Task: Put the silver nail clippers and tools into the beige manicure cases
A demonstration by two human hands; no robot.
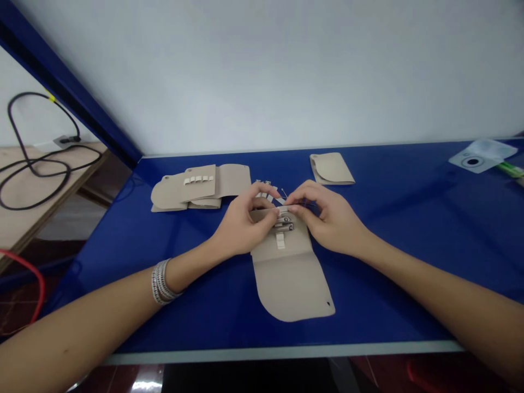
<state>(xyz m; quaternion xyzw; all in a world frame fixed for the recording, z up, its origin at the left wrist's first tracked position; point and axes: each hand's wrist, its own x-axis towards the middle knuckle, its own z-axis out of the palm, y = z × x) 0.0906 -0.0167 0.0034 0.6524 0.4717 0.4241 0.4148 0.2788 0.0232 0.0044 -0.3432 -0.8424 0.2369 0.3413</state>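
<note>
An opened beige manicure case point(290, 284) lies on the blue table, its rounded flap toward me. Nail clippers point(285, 226) sit in its row of white elastic loops, and a nearer loop point(280, 240) holds nothing. My left hand point(249, 221) pinches the case at its upper loops with thumb and forefinger. Opposite it, my right hand point(325, 218) is closed in a pinch on a thin metal tool point(310, 204) lying across the loops. Its exact kind is hidden by the fingers. Behind my hands lie several small metal tools point(266, 185), partly covered.
Several beige cases point(233, 179) are stacked at the left, one showing white loops. A folded case point(334, 168) lies at the back right. A clear plastic packet point(477, 156) and a green item point(511, 170) are far right. Black cable point(29, 164) coils on a wooden table.
</note>
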